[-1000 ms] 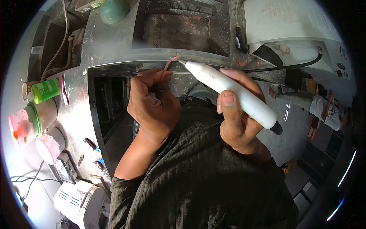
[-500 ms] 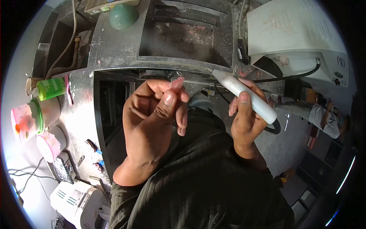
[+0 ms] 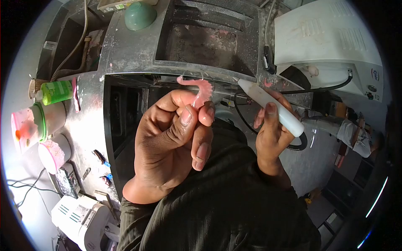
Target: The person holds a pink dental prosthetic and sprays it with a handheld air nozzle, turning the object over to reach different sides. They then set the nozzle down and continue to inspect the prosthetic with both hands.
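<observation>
Between thumb and fingers, my left hand (image 3: 169, 140) pinches a small pink curved piece (image 3: 202, 90) with a jagged edge and thin wires at its top. The piece stands up above the fingertips. My right hand (image 3: 272, 136) is wrapped round a white pen-shaped handpiece (image 3: 276, 111), whose narrow metal tip points up and left toward the pink piece without touching it. A black cord runs from the lower end of the handpiece.
A green bowl (image 3: 140, 16) sits on the metal bench (image 3: 125, 52) beside a recessed tray (image 3: 201, 44). At right is a white machine box (image 3: 314, 31). A green bottle (image 3: 56, 93), tubs (image 3: 54, 154) and a white device (image 3: 77, 219) stand at left.
My left hand has turned and the pink piece now shows far more of its curved shape above the fingers. The handpiece has shifted slightly right and down. The view has moved a little.
</observation>
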### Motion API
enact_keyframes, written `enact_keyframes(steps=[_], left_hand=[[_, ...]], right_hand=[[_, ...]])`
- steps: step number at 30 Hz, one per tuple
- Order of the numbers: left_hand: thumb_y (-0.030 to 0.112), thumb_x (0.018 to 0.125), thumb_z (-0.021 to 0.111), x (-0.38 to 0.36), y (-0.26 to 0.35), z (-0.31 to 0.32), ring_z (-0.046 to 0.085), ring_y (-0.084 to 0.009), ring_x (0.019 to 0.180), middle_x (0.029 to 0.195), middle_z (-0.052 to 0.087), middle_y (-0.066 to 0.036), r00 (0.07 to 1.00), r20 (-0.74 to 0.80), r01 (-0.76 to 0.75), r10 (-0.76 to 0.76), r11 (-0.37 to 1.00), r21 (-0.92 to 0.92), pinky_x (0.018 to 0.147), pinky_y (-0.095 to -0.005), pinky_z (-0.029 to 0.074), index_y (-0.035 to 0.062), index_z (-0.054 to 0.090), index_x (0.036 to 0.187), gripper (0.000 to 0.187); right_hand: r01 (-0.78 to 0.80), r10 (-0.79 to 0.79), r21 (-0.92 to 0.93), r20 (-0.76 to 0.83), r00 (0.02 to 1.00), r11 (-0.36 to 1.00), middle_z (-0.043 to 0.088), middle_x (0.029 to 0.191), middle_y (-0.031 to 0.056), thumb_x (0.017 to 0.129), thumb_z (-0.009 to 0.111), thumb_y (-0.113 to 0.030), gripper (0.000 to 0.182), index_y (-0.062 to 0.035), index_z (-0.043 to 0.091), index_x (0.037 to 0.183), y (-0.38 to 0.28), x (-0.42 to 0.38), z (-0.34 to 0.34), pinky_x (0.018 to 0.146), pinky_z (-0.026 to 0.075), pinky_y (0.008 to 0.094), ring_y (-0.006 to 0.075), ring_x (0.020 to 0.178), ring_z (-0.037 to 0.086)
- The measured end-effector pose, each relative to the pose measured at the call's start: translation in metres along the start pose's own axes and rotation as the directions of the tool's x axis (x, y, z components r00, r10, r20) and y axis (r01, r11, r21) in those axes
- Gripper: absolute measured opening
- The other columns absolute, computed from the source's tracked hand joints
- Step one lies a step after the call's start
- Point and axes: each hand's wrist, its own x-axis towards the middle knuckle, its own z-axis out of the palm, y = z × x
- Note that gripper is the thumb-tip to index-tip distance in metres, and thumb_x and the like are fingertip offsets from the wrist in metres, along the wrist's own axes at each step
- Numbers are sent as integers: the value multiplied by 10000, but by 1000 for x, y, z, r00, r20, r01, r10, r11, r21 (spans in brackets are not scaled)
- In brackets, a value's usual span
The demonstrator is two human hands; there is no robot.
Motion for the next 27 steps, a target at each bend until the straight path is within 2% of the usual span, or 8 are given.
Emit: enact_keyframes(steps=[7,9,12,14,15,17,21,27], left_hand=[[108,994,536,1,-1,-2,551,-158,542,969,621,-151,997,16,-72,71,993,94,463,-257,470,-48,569,1056,171],[107,992,539,1,-2,-5,548,-162,533,977,624,-155,995,33,-95,92,990,103,464,-266,472,-44,572,1056,168],[116,987,552,2,-2,-8,598,-187,634,1063,634,-182,993,73,-100,91,987,128,530,-288,503,-31,569,1077,173],[106,986,551,5,-8,-5,666,-250,867,1172,621,-219,981,15,-193,196,945,266,710,-334,554,-18,560,1101,170],[106,986,551,7,-10,-6,666,-250,867,1172,621,-219,980,16,-193,196,945,265,710,-334,554,-18,560,1101,170],[77,990,504,16,-11,-9,621,-385,1121,1326,492,-330,974,27,-222,226,917,331,889,-412,548,-37,539,1141,192],[74,1007,447,17,-11,-16,643,-392,1081,1234,554,-330,964,46,-258,263,874,411,919,-431,536,-50,531,1123,189],[117,1014,505,12,-12,-10,667,-266,849,1002,638,-165,918,49,-358,394,769,530,779,-366,546,-31,536,1116,182]], right_hand=[[-21,22,29,-10,1000,999,579,695,76,961,621,-129,314,119,579,1150,1,1,0,443,400,219,85,538,518],[-40,40,65,3,999,997,652,862,120,939,642,-69,257,89,585,1133,2,2,-1,463,389,191,45,563,520],[-14,13,44,13,1000,999,649,856,111,946,627,-72,247,89,588,1130,3,2,-3,464,393,192,42,562,512],[-13,12,37,27,1000,999,649,853,108,947,625,-78,246,88,590,1126,2,4,-4,463,394,193,42,561,510],[-11,10,30,42,999,999,648,851,104,949,623,-84,246,87,592,1123,2,5,-4,463,395,195,43,559,507],[-9,8,40,39,999,999,647,848,102,948,625,-88,245,86,595,1119,4,6,-5,462,394,195,44,561,510],[-11,10,30,11,1000,999,644,838,100,944,633,-95,247,85,600,1111,6,6,-6,455,391,197,50,559,513],[-21,21,20,-9,1000,1000,664,901,115,940,639,-98,249,77,605,1115,4,8,-5,441,382,200,54,551,515]])
